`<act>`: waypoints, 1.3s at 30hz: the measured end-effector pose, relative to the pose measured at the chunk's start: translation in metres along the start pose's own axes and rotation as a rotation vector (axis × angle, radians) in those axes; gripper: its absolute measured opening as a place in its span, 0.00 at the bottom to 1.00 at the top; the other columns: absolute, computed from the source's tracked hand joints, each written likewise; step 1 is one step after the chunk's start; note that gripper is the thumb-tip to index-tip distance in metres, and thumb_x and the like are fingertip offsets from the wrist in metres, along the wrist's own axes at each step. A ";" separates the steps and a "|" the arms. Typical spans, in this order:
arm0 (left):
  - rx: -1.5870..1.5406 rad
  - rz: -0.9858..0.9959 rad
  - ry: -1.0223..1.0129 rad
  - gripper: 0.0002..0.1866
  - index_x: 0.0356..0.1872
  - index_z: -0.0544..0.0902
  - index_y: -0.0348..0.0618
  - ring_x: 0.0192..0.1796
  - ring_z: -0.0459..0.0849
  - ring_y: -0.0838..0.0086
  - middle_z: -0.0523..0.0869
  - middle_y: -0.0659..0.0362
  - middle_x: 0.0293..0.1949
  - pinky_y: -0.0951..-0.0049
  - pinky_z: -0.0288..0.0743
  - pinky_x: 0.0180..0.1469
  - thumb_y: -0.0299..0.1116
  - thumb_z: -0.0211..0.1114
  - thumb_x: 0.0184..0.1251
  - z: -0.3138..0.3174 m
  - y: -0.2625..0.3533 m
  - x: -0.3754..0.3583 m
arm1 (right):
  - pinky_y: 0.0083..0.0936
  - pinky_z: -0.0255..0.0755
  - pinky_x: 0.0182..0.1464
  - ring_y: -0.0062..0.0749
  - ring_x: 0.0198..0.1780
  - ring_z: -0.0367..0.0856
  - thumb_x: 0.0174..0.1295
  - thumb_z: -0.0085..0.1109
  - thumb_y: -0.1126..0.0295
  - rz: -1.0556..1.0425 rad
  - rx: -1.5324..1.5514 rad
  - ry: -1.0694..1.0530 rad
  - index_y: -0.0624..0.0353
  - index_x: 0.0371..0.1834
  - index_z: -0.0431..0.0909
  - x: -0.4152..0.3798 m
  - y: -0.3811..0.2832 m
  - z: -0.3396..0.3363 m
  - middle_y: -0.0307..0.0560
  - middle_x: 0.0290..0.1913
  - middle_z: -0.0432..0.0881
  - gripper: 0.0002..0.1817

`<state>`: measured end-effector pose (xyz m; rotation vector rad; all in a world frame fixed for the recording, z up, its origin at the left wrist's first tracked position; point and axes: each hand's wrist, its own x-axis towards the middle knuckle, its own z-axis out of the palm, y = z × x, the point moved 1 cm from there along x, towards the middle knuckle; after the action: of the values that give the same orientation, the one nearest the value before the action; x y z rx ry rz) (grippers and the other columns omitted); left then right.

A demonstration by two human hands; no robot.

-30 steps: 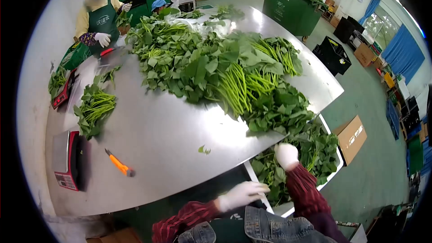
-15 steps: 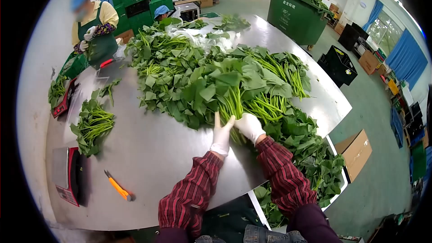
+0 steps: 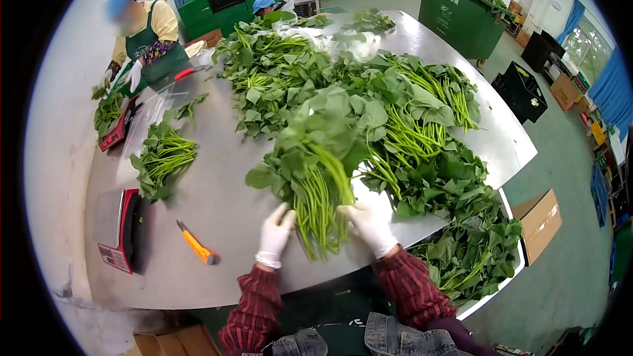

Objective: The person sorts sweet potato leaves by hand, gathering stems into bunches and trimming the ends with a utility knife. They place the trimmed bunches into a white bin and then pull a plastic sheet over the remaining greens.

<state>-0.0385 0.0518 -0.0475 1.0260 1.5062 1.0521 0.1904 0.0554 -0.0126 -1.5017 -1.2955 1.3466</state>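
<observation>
A bunch of sweet potato greens point(image 3: 313, 201) lies on the near part of the metal table, its long stems toward me and its blurred leaves away. My right hand point(image 3: 370, 225), in a white glove, is closed on stems at the bunch's right side. On the other side, my left hand point(image 3: 274, 236), gloved too, rests against the stems with thumb and forefinger apart. Behind the bunch spreads a large pile of the same greens point(image 3: 277, 72). More stems point(image 3: 412, 135) lie to its right.
An orange utility knife point(image 3: 196, 242) and a red scale point(image 3: 122, 231) are on the left, below a smaller bunch point(image 3: 163, 158). A white-rimmed bin of greens point(image 3: 471, 257) stands at right. Across the table, a co-worker point(image 3: 148, 33) handles greens at another scale point(image 3: 120, 125).
My hands have come nearer with a bunch, away from the pile, and moved apart. My left hand shifted left. The co-worker's hands have lowered toward the far scale. The view has shifted.
</observation>
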 end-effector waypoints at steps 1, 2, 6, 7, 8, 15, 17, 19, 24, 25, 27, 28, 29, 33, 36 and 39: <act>0.195 0.226 0.142 0.19 0.48 0.79 0.32 0.37 0.80 0.74 0.84 0.54 0.39 0.77 0.74 0.39 0.36 0.65 0.61 -0.025 -0.036 0.017 | 0.16 0.58 0.20 0.14 0.18 0.64 0.60 0.59 0.66 -0.025 0.092 0.067 0.61 0.29 0.80 -0.008 -0.008 -0.008 0.32 0.18 0.70 0.09; 0.509 0.518 0.266 0.12 0.40 0.82 0.34 0.37 0.81 0.69 0.83 0.52 0.36 0.75 0.74 0.40 0.32 0.64 0.61 -0.035 0.000 -0.002 | 0.13 0.56 0.20 0.11 0.18 0.63 0.59 0.59 0.67 -0.047 0.181 0.133 0.61 0.27 0.80 -0.019 -0.019 -0.016 0.29 0.18 0.69 0.09; 0.359 0.610 0.417 0.06 0.36 0.83 0.36 0.38 0.81 0.67 0.83 0.54 0.35 0.73 0.74 0.43 0.23 0.63 0.59 -0.032 0.051 -0.050 | 0.13 0.54 0.15 0.10 0.14 0.59 0.57 0.65 0.61 -0.037 0.188 0.311 0.59 0.16 0.71 -0.046 -0.059 -0.031 0.30 0.14 0.67 0.19; 0.343 0.685 0.432 0.06 0.36 0.83 0.37 0.38 0.81 0.68 0.83 0.54 0.35 0.73 0.75 0.43 0.20 0.63 0.58 -0.025 0.055 -0.063 | 0.13 0.55 0.15 0.10 0.14 0.60 0.57 0.65 0.60 -0.117 0.081 0.344 0.59 0.15 0.71 -0.044 -0.050 -0.030 0.30 0.14 0.67 0.20; 0.296 0.735 0.348 0.06 0.36 0.83 0.37 0.38 0.81 0.68 0.83 0.54 0.35 0.73 0.75 0.42 0.20 0.63 0.57 -0.014 0.056 -0.075 | 0.14 0.55 0.15 0.09 0.14 0.60 0.57 0.66 0.60 -0.199 -0.028 0.374 0.58 0.15 0.70 -0.040 -0.040 -0.026 0.30 0.13 0.66 0.20; 0.027 0.624 0.077 0.12 0.38 0.83 0.36 0.35 0.82 0.74 0.84 0.56 0.34 0.77 0.75 0.39 0.21 0.69 0.51 0.045 0.065 -0.112 | 0.34 0.61 0.18 0.41 0.14 0.68 0.57 0.63 0.64 -0.692 -0.434 0.467 0.59 0.16 0.68 -0.075 -0.017 0.034 0.50 0.12 0.66 0.18; -0.003 0.501 0.097 0.15 0.40 0.81 0.34 0.34 0.82 0.76 0.84 0.56 0.32 0.77 0.75 0.38 0.25 0.72 0.49 0.048 0.052 -0.102 | 0.37 0.65 0.20 0.43 0.17 0.72 0.57 0.61 0.68 -0.846 -0.649 0.470 0.56 0.18 0.67 -0.084 -0.007 0.046 0.47 0.15 0.68 0.14; -0.148 0.416 0.109 0.14 0.39 0.81 0.33 0.34 0.81 0.77 0.84 0.57 0.32 0.77 0.75 0.37 0.26 0.72 0.51 0.048 0.035 -0.091 | 0.34 0.68 0.22 0.43 0.20 0.74 0.56 0.62 0.69 -0.787 -0.662 0.391 0.58 0.26 0.73 -0.090 -0.007 0.051 0.49 0.18 0.72 0.08; -0.534 0.159 -0.148 0.12 0.45 0.79 0.31 0.35 0.81 0.76 0.84 0.58 0.37 0.77 0.74 0.40 0.27 0.63 0.62 0.019 0.044 -0.090 | 0.18 0.64 0.23 0.18 0.19 0.67 0.58 0.64 0.68 -0.369 -0.215 0.336 0.63 0.36 0.80 -0.113 -0.055 0.017 0.41 0.18 0.72 0.10; -0.533 0.153 -0.145 0.12 0.45 0.79 0.31 0.35 0.81 0.76 0.84 0.58 0.37 0.77 0.74 0.40 0.27 0.63 0.62 0.017 0.041 -0.090 | 0.15 0.63 0.24 0.15 0.21 0.68 0.61 0.62 0.60 -0.366 -0.236 0.311 0.66 0.37 0.80 -0.105 -0.049 0.009 0.38 0.17 0.73 0.17; -0.626 0.202 -0.213 0.14 0.48 0.78 0.31 0.37 0.81 0.75 0.84 0.58 0.38 0.76 0.74 0.42 0.29 0.62 0.64 0.015 0.038 -0.088 | 0.17 0.65 0.25 0.17 0.21 0.70 0.56 0.65 0.55 -0.112 -0.117 0.091 0.66 0.37 0.80 -0.103 -0.053 0.004 0.40 0.18 0.75 0.21; -0.626 0.202 -0.215 0.14 0.48 0.78 0.31 0.37 0.81 0.75 0.84 0.58 0.38 0.76 0.74 0.42 0.29 0.62 0.64 0.015 0.034 -0.086 | 0.18 0.66 0.25 0.18 0.21 0.71 0.55 0.66 0.53 -0.153 -0.147 0.000 0.66 0.37 0.80 -0.100 -0.050 0.005 0.41 0.18 0.76 0.22; -0.596 0.194 -0.243 0.15 0.49 0.77 0.31 0.40 0.81 0.74 0.83 0.57 0.40 0.76 0.74 0.44 0.29 0.62 0.64 0.014 0.029 -0.085 | 0.20 0.67 0.25 0.21 0.21 0.72 0.54 0.66 0.53 -0.201 -0.255 -0.068 0.65 0.38 0.80 -0.100 -0.049 0.007 0.42 0.19 0.76 0.23; -0.630 0.182 -0.298 0.17 0.53 0.74 0.33 0.45 0.80 0.71 0.81 0.54 0.47 0.71 0.74 0.50 0.30 0.59 0.66 0.022 0.030 -0.089 | 0.26 0.68 0.25 0.35 0.20 0.74 0.59 0.62 0.60 -0.427 -0.439 -0.020 0.64 0.30 0.77 -0.095 -0.021 0.025 0.50 0.19 0.75 0.15; -0.771 0.164 -0.359 0.16 0.55 0.70 0.36 0.49 0.80 0.68 0.79 0.54 0.49 0.64 0.74 0.54 0.30 0.56 0.68 0.031 0.038 -0.096 | 0.32 0.66 0.22 0.47 0.20 0.71 0.62 0.58 0.70 -0.585 -0.529 0.082 0.62 0.22 0.72 -0.093 -0.016 0.028 0.56 0.20 0.72 0.12; -0.907 0.143 -0.384 0.11 0.50 0.69 0.42 0.48 0.78 0.68 0.77 0.56 0.44 0.58 0.71 0.56 0.34 0.53 0.71 0.036 0.041 -0.099 | 0.27 0.66 0.21 0.35 0.18 0.74 0.63 0.53 0.74 -0.779 -0.569 0.450 0.63 0.28 0.74 -0.099 -0.006 0.020 0.48 0.22 0.73 0.07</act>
<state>0.0160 -0.0280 0.0118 0.6207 0.5269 1.3526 0.1750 -0.0412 0.0136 -1.2983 -1.7602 0.1333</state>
